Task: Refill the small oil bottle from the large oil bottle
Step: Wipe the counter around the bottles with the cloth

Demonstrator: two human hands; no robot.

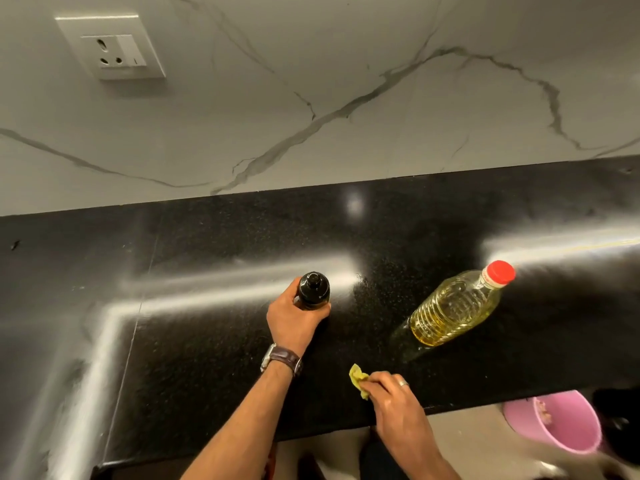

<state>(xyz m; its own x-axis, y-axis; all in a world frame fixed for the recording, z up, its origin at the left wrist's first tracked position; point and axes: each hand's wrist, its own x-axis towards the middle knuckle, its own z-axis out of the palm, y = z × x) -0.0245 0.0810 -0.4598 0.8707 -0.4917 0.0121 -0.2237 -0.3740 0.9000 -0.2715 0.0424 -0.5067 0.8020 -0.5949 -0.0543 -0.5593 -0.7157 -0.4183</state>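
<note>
The small oil bottle (314,289) is dark, capped in black, and stands upright on the black countertop (207,341). My left hand (292,318) grips its body from the near side. To the right stands the large oil bottle (457,306), clear plastic with yellow oil and a red cap on. My right hand (393,393) holds a crumpled yellow-green cloth (358,377) against the counter near the front edge, well short of the large bottle.
A marble-patterned wall (311,98) with a white power socket (114,46) rises behind the counter. A pink bucket (557,424) sits on the floor below the counter's front edge at the right.
</note>
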